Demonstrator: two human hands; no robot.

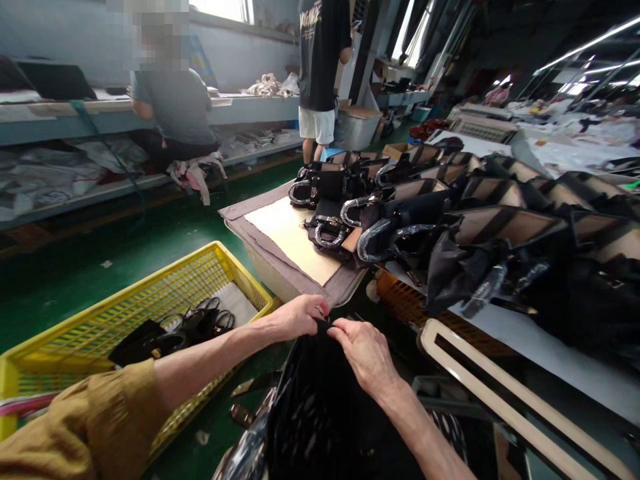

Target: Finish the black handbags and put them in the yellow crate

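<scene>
Your left hand [306, 317] and right hand [367, 353] pinched the top edge of a deep, soft black fabric bag [315, 407]; uneven tugging could have slipped it free.

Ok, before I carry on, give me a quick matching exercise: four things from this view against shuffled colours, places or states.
1. Left hand
2. Crate
3. Pale sheet
4. Shorts

A. White, worn by a standing person
B. Yellow, with slotted walls
C. Lying flat on the table
D. Pinching the top edge of black fabric

Pairs: 1-D, 2-B, 3-C, 4-A
</scene>
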